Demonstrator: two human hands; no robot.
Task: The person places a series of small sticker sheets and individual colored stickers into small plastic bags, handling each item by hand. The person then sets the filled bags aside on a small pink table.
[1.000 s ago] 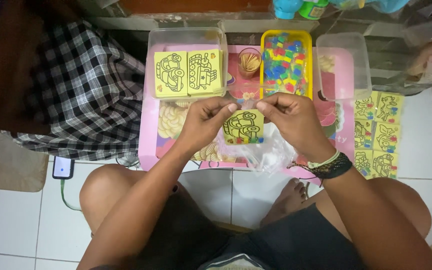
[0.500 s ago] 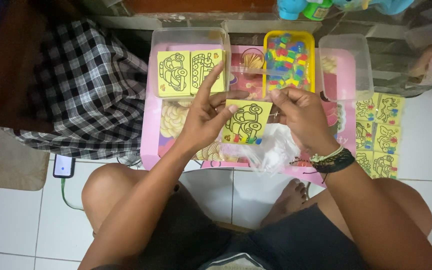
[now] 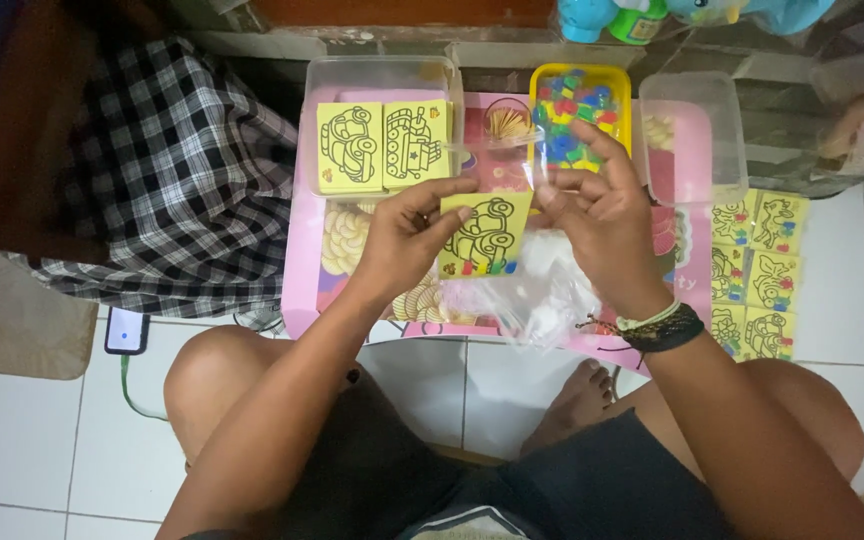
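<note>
My left hand [image 3: 407,235] pinches the left edge of a yellow card [image 3: 484,234] printed with a black vehicle outline. It hovers above the pink table [image 3: 302,250]. My right hand [image 3: 602,225] grips a clear plastic sleeve [image 3: 542,290] at the card's right side, and the sleeve's crumpled part hangs below the card. Two similar yellow cards [image 3: 384,146] lie in a clear plastic box [image 3: 382,75] just beyond my left hand.
A yellow tray of coloured pieces [image 3: 577,115] and an open clear box [image 3: 692,135] stand at the table's far side. Several yellow cards [image 3: 757,275] lie on the tiled floor at right. A checked cloth [image 3: 167,170] and a phone [image 3: 125,330] lie at left.
The card has risen and tilted a little while both hands shifted up. My right hand's fingers have spread on the plastic sleeve.
</note>
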